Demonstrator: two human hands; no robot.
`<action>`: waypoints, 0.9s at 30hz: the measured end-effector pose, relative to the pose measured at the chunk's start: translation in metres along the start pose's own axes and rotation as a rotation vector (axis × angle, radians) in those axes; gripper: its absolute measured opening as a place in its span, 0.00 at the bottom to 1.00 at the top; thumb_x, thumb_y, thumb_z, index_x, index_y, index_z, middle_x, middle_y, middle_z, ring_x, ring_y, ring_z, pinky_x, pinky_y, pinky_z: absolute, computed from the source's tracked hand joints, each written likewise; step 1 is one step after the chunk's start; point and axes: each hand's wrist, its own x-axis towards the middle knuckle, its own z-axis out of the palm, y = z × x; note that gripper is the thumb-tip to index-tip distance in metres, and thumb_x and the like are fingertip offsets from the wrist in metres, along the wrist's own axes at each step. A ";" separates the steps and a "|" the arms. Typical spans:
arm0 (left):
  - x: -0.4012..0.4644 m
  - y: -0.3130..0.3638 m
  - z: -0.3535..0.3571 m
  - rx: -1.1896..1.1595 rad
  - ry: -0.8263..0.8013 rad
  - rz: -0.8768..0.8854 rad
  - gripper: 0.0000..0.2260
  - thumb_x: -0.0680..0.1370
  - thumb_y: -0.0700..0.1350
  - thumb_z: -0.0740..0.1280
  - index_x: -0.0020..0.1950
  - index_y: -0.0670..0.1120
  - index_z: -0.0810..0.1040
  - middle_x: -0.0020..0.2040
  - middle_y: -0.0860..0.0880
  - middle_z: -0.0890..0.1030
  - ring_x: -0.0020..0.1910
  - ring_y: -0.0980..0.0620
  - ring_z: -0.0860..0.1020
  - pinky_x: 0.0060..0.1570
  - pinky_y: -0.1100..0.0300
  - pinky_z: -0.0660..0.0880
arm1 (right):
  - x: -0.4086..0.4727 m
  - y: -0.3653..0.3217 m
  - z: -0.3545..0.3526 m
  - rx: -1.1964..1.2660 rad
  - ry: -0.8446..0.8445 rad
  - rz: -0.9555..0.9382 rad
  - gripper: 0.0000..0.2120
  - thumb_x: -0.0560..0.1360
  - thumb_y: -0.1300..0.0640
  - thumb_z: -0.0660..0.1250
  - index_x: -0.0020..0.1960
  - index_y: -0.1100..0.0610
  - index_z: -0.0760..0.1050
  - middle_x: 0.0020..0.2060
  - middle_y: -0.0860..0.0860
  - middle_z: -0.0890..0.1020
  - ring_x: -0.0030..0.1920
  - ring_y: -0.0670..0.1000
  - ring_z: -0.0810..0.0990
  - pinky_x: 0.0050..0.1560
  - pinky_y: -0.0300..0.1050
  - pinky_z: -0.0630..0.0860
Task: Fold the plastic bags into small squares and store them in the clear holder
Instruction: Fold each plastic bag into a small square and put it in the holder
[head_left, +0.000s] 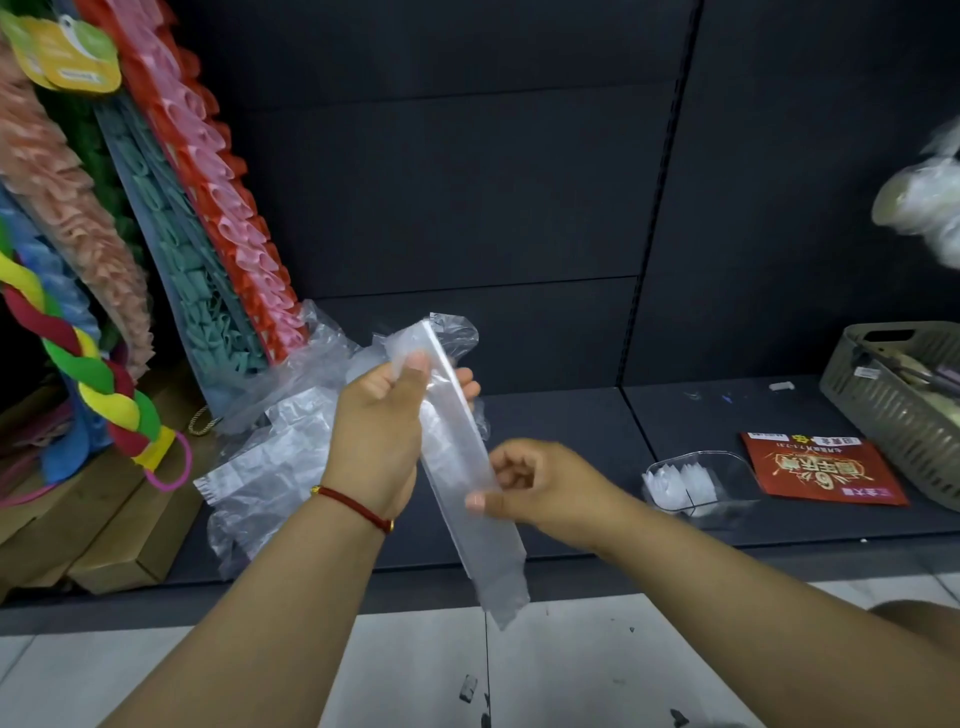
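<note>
Just then I held a clear plastic bag (457, 467), folded lengthwise into a long narrow strip, up in the air above the near edge of the dark shelf (571, 431). My left hand (384, 431) gripped its upper part, thumb pressed on the near face and fingers curled round behind, so the loose handles stuck up crumpled above my grip. My right hand (530, 483) pinched the strip lower down, thumb on the front and curled fingers behind, and the bottom end hung free below it, slanting toward the near right over the pale floor tiles (597, 670). A red cord bracelet (358, 506) sat on my left wrist. Behind my left hand, more unfolded clear bags (270, 467) lay in a heap on the shelf, spilling toward its near left edge. To the right, the clear holder (696, 483) stood on the shelf with a few small white folded bags inside it. Just beyond it to the right lay a red printed packet (821, 467), and a grey slatted basket (904, 410) stood at the far right. On the left, colourful ruffled and braided goods (171, 218) leaned against the dark back panel.
</note>
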 end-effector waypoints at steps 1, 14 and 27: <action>-0.002 0.000 0.003 -0.001 -0.023 0.004 0.10 0.83 0.45 0.60 0.52 0.40 0.78 0.47 0.43 0.86 0.47 0.46 0.85 0.46 0.52 0.81 | 0.000 -0.004 -0.001 0.098 0.051 -0.024 0.08 0.71 0.55 0.75 0.44 0.58 0.79 0.40 0.53 0.81 0.40 0.47 0.77 0.45 0.41 0.76; -0.011 -0.027 0.009 0.144 -0.134 -0.213 0.12 0.75 0.43 0.72 0.47 0.32 0.80 0.43 0.39 0.83 0.41 0.46 0.78 0.48 0.55 0.75 | 0.008 -0.005 -0.017 0.421 0.365 -0.062 0.08 0.74 0.58 0.72 0.40 0.63 0.79 0.34 0.54 0.80 0.38 0.49 0.76 0.46 0.45 0.76; -0.016 -0.023 0.009 0.079 -0.087 -0.110 0.04 0.77 0.39 0.69 0.46 0.42 0.84 0.58 0.47 0.82 0.58 0.50 0.80 0.57 0.61 0.74 | 0.004 -0.016 -0.022 0.350 0.322 -0.030 0.13 0.78 0.56 0.67 0.45 0.66 0.78 0.37 0.58 0.81 0.39 0.52 0.77 0.50 0.46 0.77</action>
